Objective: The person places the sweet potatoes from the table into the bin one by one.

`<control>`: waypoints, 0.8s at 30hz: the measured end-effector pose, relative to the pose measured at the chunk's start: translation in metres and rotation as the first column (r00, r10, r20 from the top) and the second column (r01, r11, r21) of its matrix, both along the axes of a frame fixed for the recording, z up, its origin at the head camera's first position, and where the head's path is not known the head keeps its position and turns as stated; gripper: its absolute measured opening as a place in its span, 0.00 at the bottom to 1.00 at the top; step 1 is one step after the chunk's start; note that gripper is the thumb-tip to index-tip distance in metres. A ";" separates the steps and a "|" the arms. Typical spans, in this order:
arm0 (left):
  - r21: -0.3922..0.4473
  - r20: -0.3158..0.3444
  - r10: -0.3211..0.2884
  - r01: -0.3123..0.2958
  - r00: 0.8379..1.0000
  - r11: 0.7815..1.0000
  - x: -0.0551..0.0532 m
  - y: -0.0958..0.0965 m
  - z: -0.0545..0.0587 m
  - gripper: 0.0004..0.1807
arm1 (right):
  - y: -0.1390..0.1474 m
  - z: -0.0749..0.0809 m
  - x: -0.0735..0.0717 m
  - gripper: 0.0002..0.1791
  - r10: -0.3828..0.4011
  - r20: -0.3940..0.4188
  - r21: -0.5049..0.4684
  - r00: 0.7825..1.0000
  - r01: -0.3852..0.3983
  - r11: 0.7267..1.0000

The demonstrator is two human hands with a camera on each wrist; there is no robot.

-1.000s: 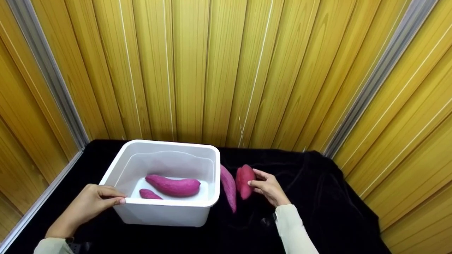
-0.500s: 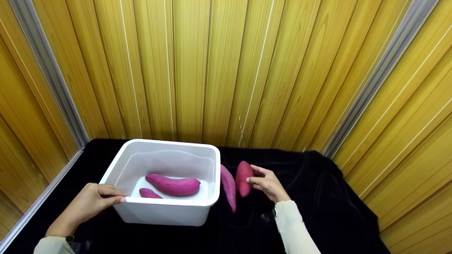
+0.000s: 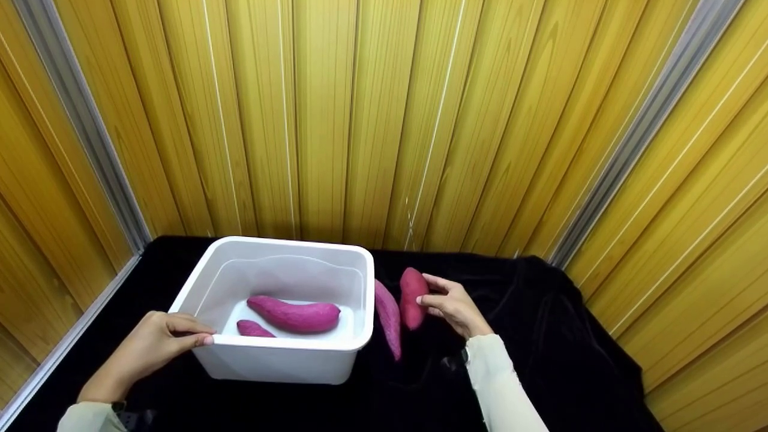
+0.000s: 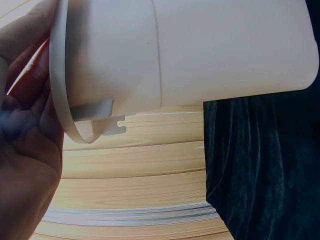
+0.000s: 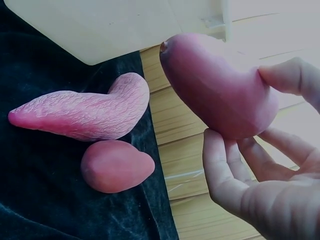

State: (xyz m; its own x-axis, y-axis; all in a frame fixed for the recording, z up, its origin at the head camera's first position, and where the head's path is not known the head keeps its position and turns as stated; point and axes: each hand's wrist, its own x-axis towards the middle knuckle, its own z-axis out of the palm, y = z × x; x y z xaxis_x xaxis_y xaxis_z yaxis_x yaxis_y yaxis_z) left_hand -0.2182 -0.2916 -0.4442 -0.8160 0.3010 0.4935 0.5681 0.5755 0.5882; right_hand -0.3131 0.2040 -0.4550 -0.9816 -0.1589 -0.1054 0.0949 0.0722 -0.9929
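My left hand (image 3: 157, 345) pinches the near left rim of a white plastic tub (image 3: 288, 344). Two purple sweet potatoes, a long one (image 3: 297, 316) and a partly hidden one (image 3: 254, 329), lie inside it. To the right of the tub, my right hand (image 3: 455, 307) grips a smooth reddish sweet potato (image 3: 412, 298) between thumb and fingers, raised above the cloth. A long, wrinkled sweet potato (image 3: 389, 321) lies beside the tub. In the right wrist view, a short, rounded sweet potato (image 5: 117, 166) touches the wrinkled one; the head view does not show it.
Black cloth (image 3: 528, 360) covers the work surface and is creased on the right. Yellow wood-patterned panels (image 3: 384, 120) stand behind and at both sides, with grey metal strips (image 3: 648, 132) at the corners.
My right hand has lifted the reddish sweet potato up and slightly left. A second reddish shape beside it, seen one second ago, is now out of sight in the head view. My left hand stays put.
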 end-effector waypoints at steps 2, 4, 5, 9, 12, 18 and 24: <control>0.004 -0.001 0.002 -0.002 1.000 1.000 0.000 0.000 0.000 0.06 | -0.001 0.002 0.000 0.39 0.004 -0.001 0.004 1.000 -0.004 1.000; 0.009 -0.006 -0.002 0.002 1.000 1.000 0.000 0.000 0.000 0.06 | -0.003 0.005 -0.001 0.39 0.011 -0.007 0.010 1.000 -0.011 1.000; 0.012 -0.011 -0.004 0.004 1.000 1.000 0.000 0.000 0.000 0.06 | -0.004 0.006 -0.002 0.39 0.016 -0.011 0.013 1.000 -0.016 1.000; 0.019 -0.019 -0.013 0.013 1.000 1.000 0.000 0.000 -0.001 0.07 | -0.007 0.011 -0.003 0.38 0.028 -0.014 0.018 1.000 -0.027 0.999; 0.019 -0.016 -0.009 0.009 1.000 1.000 0.000 0.000 -0.001 0.07 | -0.010 0.015 -0.003 0.38 0.036 -0.012 0.019 0.999 -0.035 0.999; 0.023 -0.018 -0.007 0.008 1.000 1.000 0.000 0.000 -0.002 0.06 | -0.014 0.021 -0.003 0.38 0.050 -0.030 0.023 0.998 -0.049 0.999; 0.021 -0.015 -0.013 0.014 1.000 1.000 -0.001 0.000 -0.001 0.05 | -0.018 0.029 -0.005 0.39 0.071 -0.034 0.031 0.997 -0.070 0.997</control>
